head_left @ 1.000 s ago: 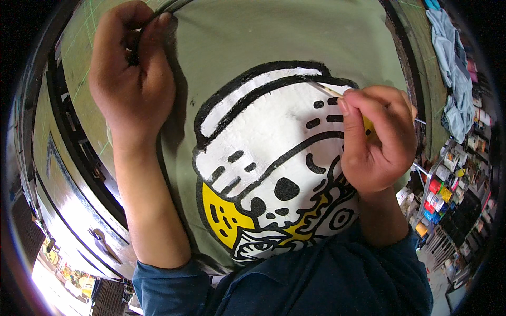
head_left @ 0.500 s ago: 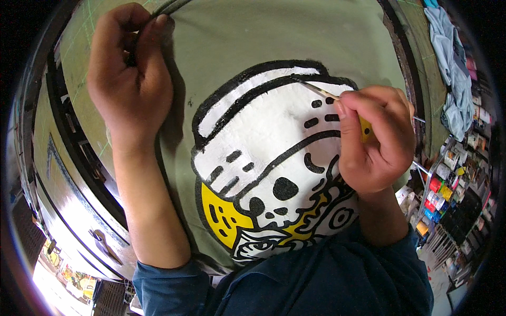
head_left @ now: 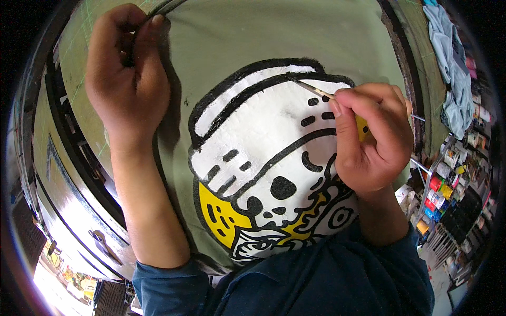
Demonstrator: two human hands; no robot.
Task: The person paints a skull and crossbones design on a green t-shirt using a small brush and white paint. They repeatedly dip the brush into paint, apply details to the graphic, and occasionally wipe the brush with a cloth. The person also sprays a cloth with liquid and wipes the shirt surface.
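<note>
A cartoon picture (head_left: 284,113) in white, black and yellow, with a skull-like face under a cap, is painted on the olive-green fabric (head_left: 232,31). Between the thumb and fingers of my right hand (head_left: 374,137) is a thin paintbrush (head_left: 316,90). Its dark tip touches the black outline below the cap's upper white band. My left hand (head_left: 129,79) is up at the far left, its fingers curled and pinching the dark band (head_left: 167,7) along the fabric's edge. The lower part of the picture is hidden behind my dark blue shirt.
On the right stands a rack (head_left: 432,179) with many coloured paint pots, and several brushes (head_left: 440,245) lie below it. A light blue cloth (head_left: 453,68) hangs at the far right. Metal-edged boards (head_left: 79,189) run along the left, with a metal clamp (head_left: 105,246).
The brush tip has slid a little left along the black outline, my right hand with it. The painted fabric has shifted slightly left in view. My left hand keeps its grip.
</note>
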